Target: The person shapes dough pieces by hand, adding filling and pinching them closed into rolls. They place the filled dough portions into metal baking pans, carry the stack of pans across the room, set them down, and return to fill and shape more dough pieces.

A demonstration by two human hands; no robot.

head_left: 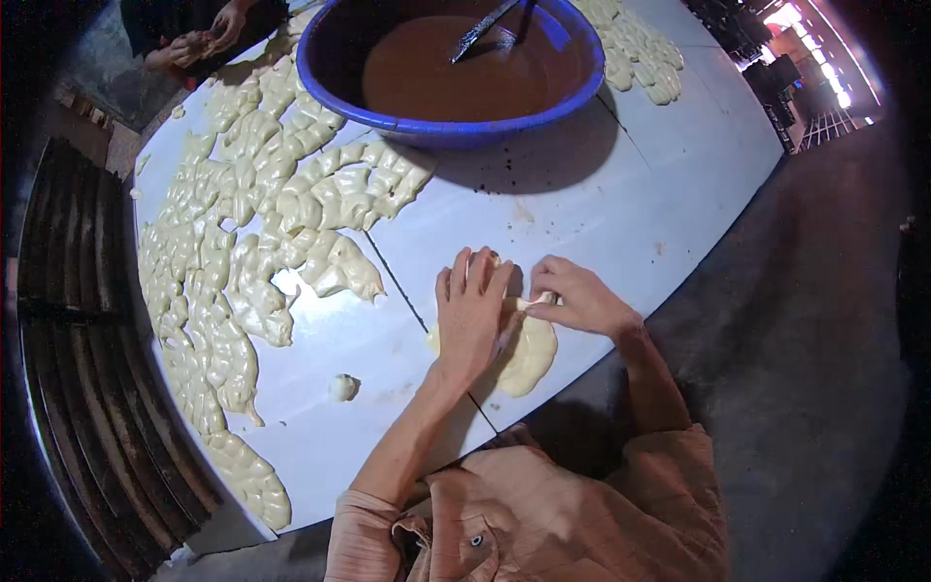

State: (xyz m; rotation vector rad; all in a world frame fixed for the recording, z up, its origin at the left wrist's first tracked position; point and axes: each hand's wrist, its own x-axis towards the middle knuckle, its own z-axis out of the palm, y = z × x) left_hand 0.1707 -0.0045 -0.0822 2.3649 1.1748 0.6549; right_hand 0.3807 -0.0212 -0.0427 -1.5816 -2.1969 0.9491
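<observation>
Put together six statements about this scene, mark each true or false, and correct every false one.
1. The left hand and right hand are both at a flattened, pale dough-like piece. True.
2. A tool leans inside a wide basin. True.
3. The basin is red. False: it is blue.
4. A small pale lump lies by itself on the table. True.
5. That lump lies to the right of both hands. False: it lies to their left.
6. The basin stands on the floor. False: it stands on the table, beyond the hands.
</observation>
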